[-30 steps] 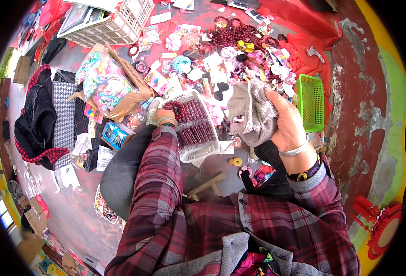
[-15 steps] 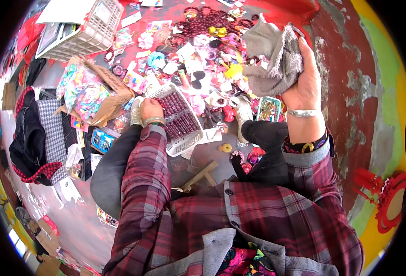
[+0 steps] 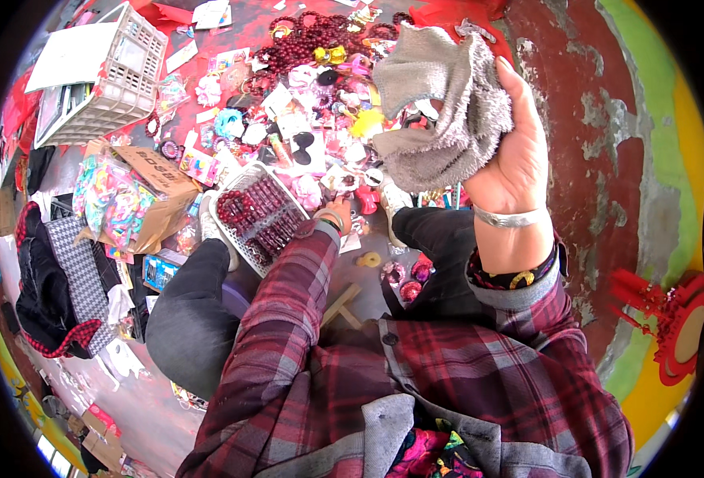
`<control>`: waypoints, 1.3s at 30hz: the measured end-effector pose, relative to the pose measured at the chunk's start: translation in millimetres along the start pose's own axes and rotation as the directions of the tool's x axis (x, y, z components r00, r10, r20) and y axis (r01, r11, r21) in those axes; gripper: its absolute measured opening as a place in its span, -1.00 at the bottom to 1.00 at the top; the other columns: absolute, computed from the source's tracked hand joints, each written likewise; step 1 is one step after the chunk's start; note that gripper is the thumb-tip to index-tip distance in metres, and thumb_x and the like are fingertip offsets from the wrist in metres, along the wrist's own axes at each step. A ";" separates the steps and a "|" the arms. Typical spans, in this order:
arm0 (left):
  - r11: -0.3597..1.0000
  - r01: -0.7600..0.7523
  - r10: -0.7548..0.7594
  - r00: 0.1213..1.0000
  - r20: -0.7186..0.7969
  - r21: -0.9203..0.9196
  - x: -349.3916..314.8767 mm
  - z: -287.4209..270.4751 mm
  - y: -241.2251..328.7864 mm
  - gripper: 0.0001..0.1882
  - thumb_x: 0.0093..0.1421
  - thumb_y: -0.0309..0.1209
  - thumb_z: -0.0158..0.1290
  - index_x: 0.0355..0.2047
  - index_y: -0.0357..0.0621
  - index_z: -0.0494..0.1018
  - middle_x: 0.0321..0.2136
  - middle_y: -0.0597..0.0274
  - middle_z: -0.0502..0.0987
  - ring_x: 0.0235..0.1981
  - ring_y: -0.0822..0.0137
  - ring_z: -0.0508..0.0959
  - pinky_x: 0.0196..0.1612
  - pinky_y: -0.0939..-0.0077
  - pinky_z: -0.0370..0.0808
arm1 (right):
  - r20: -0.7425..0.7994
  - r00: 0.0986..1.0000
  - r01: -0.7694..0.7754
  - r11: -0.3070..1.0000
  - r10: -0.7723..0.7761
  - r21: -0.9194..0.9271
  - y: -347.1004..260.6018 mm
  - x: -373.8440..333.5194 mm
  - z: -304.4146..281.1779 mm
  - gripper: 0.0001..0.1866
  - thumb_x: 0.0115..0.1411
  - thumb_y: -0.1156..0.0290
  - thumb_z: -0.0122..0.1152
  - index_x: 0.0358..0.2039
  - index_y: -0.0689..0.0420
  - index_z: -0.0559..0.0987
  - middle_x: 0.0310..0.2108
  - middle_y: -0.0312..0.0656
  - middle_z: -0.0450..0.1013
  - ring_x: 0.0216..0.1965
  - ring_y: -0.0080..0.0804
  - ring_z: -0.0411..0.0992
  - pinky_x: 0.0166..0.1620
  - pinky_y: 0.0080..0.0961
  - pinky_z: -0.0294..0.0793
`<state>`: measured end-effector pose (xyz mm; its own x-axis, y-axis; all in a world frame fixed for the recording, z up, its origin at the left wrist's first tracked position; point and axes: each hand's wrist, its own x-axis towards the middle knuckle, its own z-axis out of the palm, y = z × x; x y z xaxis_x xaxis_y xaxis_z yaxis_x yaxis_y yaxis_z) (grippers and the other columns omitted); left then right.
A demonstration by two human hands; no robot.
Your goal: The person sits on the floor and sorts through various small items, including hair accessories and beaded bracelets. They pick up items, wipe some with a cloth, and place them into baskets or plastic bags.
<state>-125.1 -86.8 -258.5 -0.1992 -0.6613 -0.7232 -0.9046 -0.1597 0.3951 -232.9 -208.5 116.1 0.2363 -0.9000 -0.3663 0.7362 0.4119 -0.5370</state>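
Note:
In my raised right hand (image 3: 513, 151) is a fuzzy grey cloth (image 3: 447, 103), gripped between thumb and fingers and hanging in folds to the left. The fingers behind it are hidden. My left hand (image 3: 336, 213) is low between my knees, just right of a white plastic basket (image 3: 298, 199). Its fingers are small and partly hidden, so their grip is unclear. Rows of dark red beaded items (image 3: 260, 211) fill the basket, which sits tilted beside my left shoe (image 3: 208, 219). Pink and red hair ornaments (image 3: 368, 199) lie close to my left hand.
Loose accessories and dark red beads (image 3: 312, 40) spread across the floor ahead. At left are a cardboard box (image 3: 160, 175) of colourful packets, a white crate (image 3: 137, 64) and a black garment (image 3: 45, 279). A wooden piece (image 3: 341, 307) lies near me. Red-framed objects (image 3: 678, 334) stand right.
My left hand has left the basket's left rim and moved to its right side. The basket has turned slightly. The surroundings have shifted left in view; my right hand still holds the cloth.

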 end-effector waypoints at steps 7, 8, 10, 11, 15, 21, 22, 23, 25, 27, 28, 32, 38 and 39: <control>0.993 0.011 -0.036 0.979 0.203 0.121 20.9 -8.1 5.1 -0.49 0.03 -0.33 -0.09 0.05 -0.06 0.24 0.10 0.04 0.18 0.05 0.06 0.31 0.05 0.11 0.27 | 0.012 0.995 -0.097 0.995 0.097 0.013 -4.1 2.2 -0.4 -0.75 0.15 0.30 0.02 -0.25 0.18 0.48 -0.29 -0.23 0.49 -0.26 -0.39 0.45 -0.13 -0.39 0.43; 0.982 -0.029 -0.018 0.969 0.247 0.187 22.5 -11.3 6.1 -0.51 0.03 -0.32 -0.09 0.03 -0.06 0.27 0.07 0.04 0.24 0.04 0.06 0.32 0.05 0.13 0.28 | 0.023 0.993 -0.112 0.994 0.112 0.010 -4.9 1.8 1.0 -0.77 0.15 0.30 0.02 -0.27 0.17 0.49 -0.30 -0.26 0.49 -0.27 -0.43 0.44 -0.12 -0.46 0.41; 0.990 0.026 -0.051 0.983 0.176 0.138 18.0 -1.3 3.3 -0.58 0.03 -0.33 -0.06 -0.05 -0.08 0.34 -0.05 0.03 0.38 0.01 0.07 0.35 0.03 0.22 0.31 | 0.037 0.992 -0.118 0.993 0.118 0.009 -3.6 1.4 3.4 -0.76 0.15 0.30 0.02 -0.26 0.17 0.49 -0.30 -0.26 0.49 -0.28 -0.43 0.45 -0.13 -0.47 0.42; 0.993 0.015 -0.033 0.988 0.153 0.118 12.7 -0.3 2.7 -0.59 0.03 -0.34 -0.05 -0.06 -0.09 0.34 -0.06 0.02 0.38 0.00 0.07 0.36 0.03 0.22 0.31 | 0.036 0.993 -0.114 0.993 0.114 0.008 -3.4 0.8 2.7 -0.76 0.15 0.30 0.01 -0.26 0.17 0.49 -0.30 -0.27 0.49 -0.28 -0.43 0.45 -0.14 -0.47 0.42; 0.999 -0.023 0.022 1.000 0.018 0.048 -23.8 -10.9 12.2 -0.68 -0.01 -0.47 -0.11 -0.18 -0.17 0.38 -0.22 -0.11 0.45 -0.15 -0.03 0.45 -0.11 0.18 0.39 | 0.029 0.995 -0.100 0.994 0.099 0.048 -4.3 1.0 -3.5 -0.73 0.14 0.29 0.02 -0.24 0.20 0.48 -0.32 -0.18 0.50 -0.36 -0.33 0.49 -0.30 -0.31 0.53; 0.965 -0.135 0.065 0.953 -0.295 -0.223 -19.7 14.6 -10.8 -0.81 -0.04 -0.47 -0.08 -0.39 -0.11 0.47 -0.42 -0.09 0.50 -0.30 0.00 0.50 -0.23 0.23 0.40 | 0.054 0.993 -0.102 0.995 0.101 0.017 6.6 5.3 -2.2 -0.75 0.14 0.32 0.04 -0.27 0.23 0.48 -0.29 -0.17 0.49 -0.27 -0.36 0.46 -0.13 -0.41 0.45; 0.915 -0.238 0.090 0.907 -0.411 -0.325 -16.6 13.4 -17.4 -0.81 -0.04 -0.46 -0.08 -0.39 -0.14 0.47 -0.49 0.01 0.52 -0.42 0.09 0.52 -0.31 0.31 0.42 | 0.047 0.995 -0.087 0.996 0.087 -0.006 7.8 6.2 -0.9 -0.75 0.14 0.33 0.03 -0.26 0.23 0.48 -0.29 -0.17 0.49 -0.28 -0.35 0.46 -0.14 -0.39 0.46; 0.872 -0.228 0.050 0.922 -0.385 -0.434 -9.6 9.3 -26.2 -0.80 -0.04 -0.46 -0.05 -0.36 -0.16 0.45 -0.49 -0.01 0.51 -0.41 0.11 0.53 -0.32 0.30 0.42 | 0.066 0.994 -0.083 0.996 0.084 -0.015 8.4 7.5 -0.7 -0.75 0.14 0.33 0.03 -0.25 0.23 0.48 -0.29 -0.17 0.49 -0.28 -0.36 0.46 -0.14 -0.39 0.45; 0.747 -0.248 0.016 0.934 -0.356 -0.617 -10.0 -15.6 -36.3 -0.77 -0.06 -0.47 -0.02 -0.33 -0.22 0.42 -0.50 0.03 0.51 -0.45 0.20 0.52 -0.36 0.36 0.43 | 0.089 0.994 -0.058 0.998 0.060 -0.032 11.0 12.6 -8.0 -0.75 0.14 0.33 0.03 -0.24 0.23 0.48 -0.29 -0.18 0.49 -0.28 -0.37 0.46 -0.14 -0.39 0.45; 0.326 -0.190 -0.095 0.968 -0.232 -0.926 -50.1 -73.8 -16.2 -0.75 -0.07 -0.53 -0.03 -0.32 -0.34 0.38 -0.53 0.15 0.48 -0.57 0.38 0.48 -0.44 0.55 0.43 | 0.080 0.995 -0.049 0.998 0.051 -0.028 9.8 13.0 -9.6 -0.76 0.14 0.32 0.03 -0.26 0.20 0.49 -0.31 -0.21 0.49 -0.30 -0.38 0.47 -0.17 -0.38 0.46; 0.056 -0.312 0.000 0.950 -0.312 -0.948 -34.5 -62.9 -39.6 -0.78 -0.02 -0.55 -0.06 -0.30 -0.34 0.35 -0.51 0.14 0.45 -0.51 0.33 0.49 -0.40 0.54 0.45 | 0.085 0.995 -0.045 0.998 0.048 -0.038 11.4 12.5 -7.7 -0.76 0.14 0.31 0.04 -0.27 0.19 0.49 -0.32 -0.23 0.50 -0.32 -0.38 0.46 -0.18 -0.38 0.46; -0.161 -0.295 0.066 0.949 -0.308 -0.942 -93.0 -127.6 -17.6 -0.81 0.12 -0.48 -0.10 -0.24 -0.22 0.33 -0.39 0.21 0.44 -0.34 0.35 0.48 -0.25 0.43 0.44 | 0.092 0.992 -0.085 0.996 0.087 -0.033 9.1 19.7 -16.0 -0.79 0.15 0.31 0.02 -0.33 0.17 0.50 -0.37 -0.22 0.50 -0.37 -0.37 0.47 -0.21 -0.36 0.47; -0.263 -0.366 0.063 0.917 -0.394 -0.893 -151.6 -182.9 6.7 -0.79 0.13 -0.46 -0.10 -0.21 -0.22 0.31 -0.34 0.11 0.46 -0.24 0.18 0.47 -0.25 0.27 0.44 | 0.108 0.994 -0.028 1.000 0.030 -0.013 5.8 32.9 -16.4 -0.75 0.19 0.28 -0.05 -0.28 0.20 0.46 -0.36 -0.17 0.48 -0.35 -0.34 0.45 -0.24 -0.34 0.45; -0.264 -0.389 0.092 0.900 -0.425 -0.882 -161.2 -191.5 8.6 -0.78 0.12 -0.47 -0.10 -0.20 -0.24 0.31 -0.33 0.10 0.46 -0.24 0.17 0.47 -0.25 0.25 0.44 | 0.132 0.991 -0.021 1.000 0.024 -0.022 4.1 31.1 -15.3 -0.73 0.19 0.26 -0.06 -0.27 0.20 0.46 -0.35 -0.18 0.48 -0.34 -0.33 0.46 -0.21 -0.32 0.45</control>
<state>-28.7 -121.9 -30.0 -0.1028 -0.9217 -0.3740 0.6486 -0.3471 0.6773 -232.2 -232.6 90.9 0.3355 -0.9008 -0.2756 0.7170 0.4339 -0.5455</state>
